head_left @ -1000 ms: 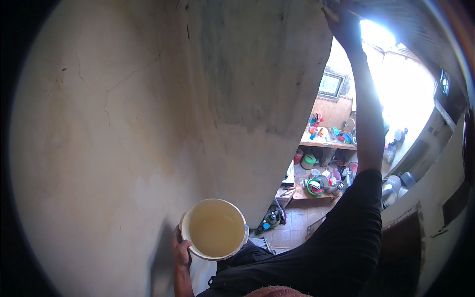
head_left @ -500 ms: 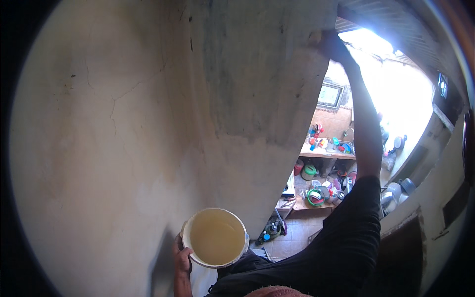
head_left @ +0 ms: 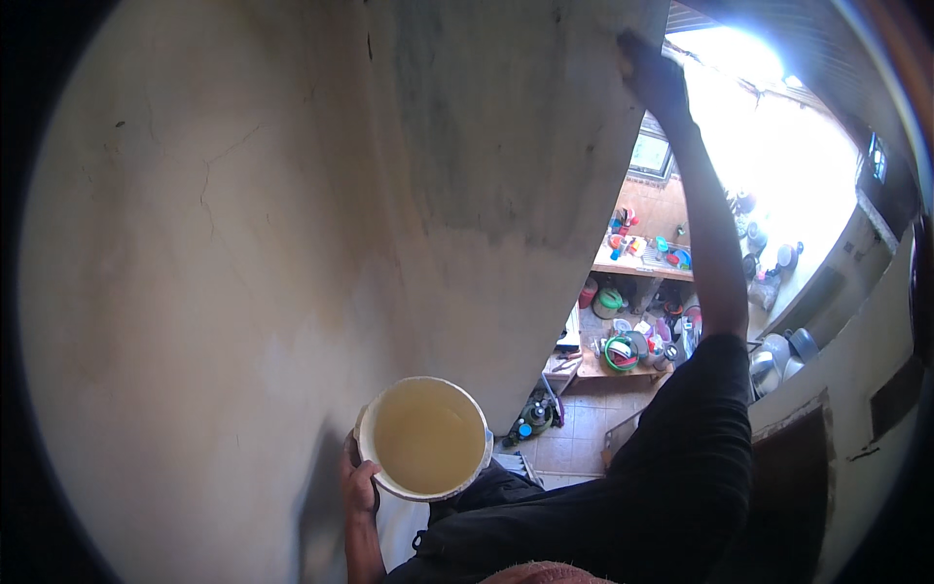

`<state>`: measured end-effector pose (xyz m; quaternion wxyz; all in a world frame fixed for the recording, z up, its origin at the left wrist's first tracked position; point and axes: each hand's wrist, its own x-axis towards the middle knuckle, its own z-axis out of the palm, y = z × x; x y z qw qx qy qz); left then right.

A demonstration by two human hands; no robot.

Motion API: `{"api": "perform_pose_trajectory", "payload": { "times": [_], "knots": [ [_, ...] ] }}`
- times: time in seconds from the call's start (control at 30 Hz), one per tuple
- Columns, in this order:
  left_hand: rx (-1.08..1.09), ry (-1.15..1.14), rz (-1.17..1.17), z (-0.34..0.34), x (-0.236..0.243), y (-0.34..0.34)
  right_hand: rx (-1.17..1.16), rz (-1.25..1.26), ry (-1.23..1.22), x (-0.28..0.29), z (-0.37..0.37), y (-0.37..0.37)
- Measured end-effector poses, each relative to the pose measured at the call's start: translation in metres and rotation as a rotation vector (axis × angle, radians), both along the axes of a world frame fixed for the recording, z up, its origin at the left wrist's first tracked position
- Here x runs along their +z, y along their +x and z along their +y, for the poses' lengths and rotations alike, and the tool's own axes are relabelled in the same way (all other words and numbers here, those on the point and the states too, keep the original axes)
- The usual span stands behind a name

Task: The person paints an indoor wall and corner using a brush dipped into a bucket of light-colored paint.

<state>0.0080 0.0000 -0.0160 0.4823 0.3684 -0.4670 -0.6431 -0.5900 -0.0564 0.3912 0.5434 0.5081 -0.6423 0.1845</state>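
Note:
My left hand (head_left: 360,475) grips the side of a whitish plastic bucket (head_left: 364,443), thumb over the rim and fingers around the outside. Cloudy yellowish-brown liquid (head_left: 428,438) fills much of it. High up at the far right, my right hand (head_left: 654,80) is against the wall panel (head_left: 525,165) near its right edge. Its fingers look curled and lie in shadow; whatever they hold, if anything, I cannot make out. The panel shows a darker grey patch above a paler lower part.
A cracked plaster wall (head_left: 195,292) takes up the left side. Past the panel's edge, far below, are a counter (head_left: 623,261) with dishes, a low table (head_left: 593,368) with a green basket (head_left: 621,352), and a tiled floor (head_left: 574,438). Metal pots (head_left: 775,362) stand at the right.
My right hand has shifted slightly along the panel, near its edge. The bucket, still in my left hand, appears a little higher in view; the background has shifted too.

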Motion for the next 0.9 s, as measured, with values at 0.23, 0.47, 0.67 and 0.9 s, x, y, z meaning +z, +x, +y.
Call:
{"api": "perform_pose_trajectory", "payload": {
  "times": [0.23,0.47,0.67,0.9],
  "knots": [
    [-0.057,-0.015,0.055,-0.004,-0.008,-0.005,0.351,-0.4,0.304,-0.128,0.047,0.046],
    [-0.051,-0.009,0.074,-0.005,-0.012,-0.007,0.123,-0.271,0.136,-0.053,0.029,0.023],
    [-0.024,0.009,0.067,-0.002,-0.008,-0.004,0.174,-0.02,-0.195,-0.048,0.025,0.027],
    [-0.017,0.024,0.042,-0.001,-0.008,-0.008,0.176,-0.392,0.295,-0.206,0.027,0.032]
  ]
}}
